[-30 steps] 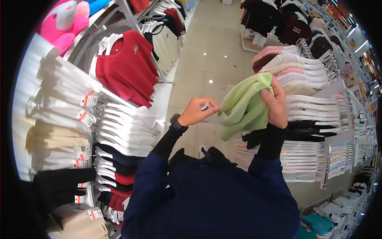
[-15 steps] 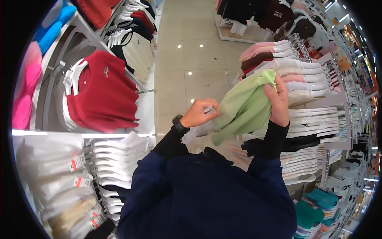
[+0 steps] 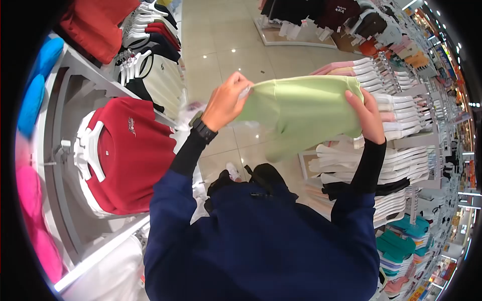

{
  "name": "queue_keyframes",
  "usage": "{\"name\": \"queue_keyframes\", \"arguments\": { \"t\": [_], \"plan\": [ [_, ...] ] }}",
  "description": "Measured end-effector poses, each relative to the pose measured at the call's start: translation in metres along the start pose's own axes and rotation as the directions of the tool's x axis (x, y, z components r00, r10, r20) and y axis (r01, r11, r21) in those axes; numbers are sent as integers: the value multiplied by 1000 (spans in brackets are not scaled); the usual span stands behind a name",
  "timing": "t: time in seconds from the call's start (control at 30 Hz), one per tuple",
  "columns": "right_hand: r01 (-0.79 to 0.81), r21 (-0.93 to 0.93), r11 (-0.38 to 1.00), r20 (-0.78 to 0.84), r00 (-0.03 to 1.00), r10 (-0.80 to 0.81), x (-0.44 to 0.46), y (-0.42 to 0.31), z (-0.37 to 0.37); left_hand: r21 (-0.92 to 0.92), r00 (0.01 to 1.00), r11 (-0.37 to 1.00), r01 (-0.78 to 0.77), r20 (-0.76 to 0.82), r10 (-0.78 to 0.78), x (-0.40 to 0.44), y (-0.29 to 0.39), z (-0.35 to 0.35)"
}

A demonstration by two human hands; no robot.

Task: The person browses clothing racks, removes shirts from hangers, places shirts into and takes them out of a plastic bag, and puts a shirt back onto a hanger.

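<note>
A light green garment [image 3: 311, 108] is stretched between my two hands over the aisle, its lower part hanging loose and slightly blurred. My left hand [image 3: 228, 100] is closed on the garment's left end, with a dark watch on that wrist. Some thin, whitish, see-through material [image 3: 193, 113] shows blurred beside and behind this hand. At the garment's right end, my right hand [image 3: 366, 115] grips the upper corner, thumb on the near face and the other fingers largely behind the cloth.
Red tops [image 3: 133, 155] on white hangers hang at the left, with cream and black ones [image 3: 163, 85] beyond. White hangers with clothes [image 3: 401, 113] line the right rack. Tiled floor [image 3: 221, 65] runs between. Plush pink and blue items [image 3: 37, 215] edge the far left.
The green garment has been spread from a bunched fold into a wide, stretched shape. My left hand has moved up and left, my right hand slightly right. The view has shifted along the racks.
</note>
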State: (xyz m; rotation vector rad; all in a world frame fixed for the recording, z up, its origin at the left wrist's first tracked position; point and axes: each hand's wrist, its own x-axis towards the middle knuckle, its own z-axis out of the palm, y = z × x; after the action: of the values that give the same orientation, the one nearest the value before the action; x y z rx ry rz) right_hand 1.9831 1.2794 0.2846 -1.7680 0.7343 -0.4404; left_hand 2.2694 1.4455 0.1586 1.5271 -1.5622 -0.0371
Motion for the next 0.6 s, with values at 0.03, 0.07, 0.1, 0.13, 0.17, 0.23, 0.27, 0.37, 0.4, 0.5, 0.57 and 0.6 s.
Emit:
{"name": "queue_keyframes", "arguments": {
  "t": [0.03, 0.07, 0.1, 0.13, 0.17, 0.23, 0.27, 0.37, 0.4, 0.5, 0.57, 0.6],
  "plan": [
    [-60, 124, 991, 24, 998, 57, 11, 3, 4, 23, 1000, 999, 26, -11, -26, 10, -15, 0],
    [-123, 244, 962, 54, 992, 113, 23, 6, 9, 46, 998, 997, 54, -22, -53, 22, -30, 2],
    [-187, 360, 914, 91, 982, 165, 30, 9, 15, 68, 996, 994, 85, -32, -83, 31, -42, 5],
    [-235, 442, 866, 187, 968, 167, 37, 1, 26, 104, 979, 975, 196, 33, -200, 41, -50, 3],
    [-309, 533, 788, 221, 950, 222, 48, 11, 33, 86, 982, 979, 187, 2, -188, 49, -59, 5],
    [-285, 656, 699, 220, 958, 184, 70, 9, 52, 57, 985, 984, 168, -56, -164, 59, -76, 7],
    [-274, 695, 665, 278, 955, 103, 83, 12, 54, 29, 983, 984, 178, -43, -177, 63, -84, 6],
    [-233, 762, 604, 383, 914, -131, 121, 18, 55, -90, 976, 972, 218, 19, -218, 67, -96, 6],
    [-225, 797, 560, 367, 918, -153, 132, 18, 58, -152, 972, 960, 236, 49, -231, 68, -101, 10],
    [-145, 771, 620, 299, 942, -151, 158, 5, 65, -411, 978, 891, 196, 153, -144, 72, -129, 28],
    [-92, 740, 666, 264, 951, -162, 178, 2, 64, -614, 985, 775, 149, 163, -61, 82, -135, 41],
    [-67, 728, 683, 237, 958, -159, 185, -2, 63, -717, 944, 622, 315, 305, -127, 86, -147, 41]
  ]
}}
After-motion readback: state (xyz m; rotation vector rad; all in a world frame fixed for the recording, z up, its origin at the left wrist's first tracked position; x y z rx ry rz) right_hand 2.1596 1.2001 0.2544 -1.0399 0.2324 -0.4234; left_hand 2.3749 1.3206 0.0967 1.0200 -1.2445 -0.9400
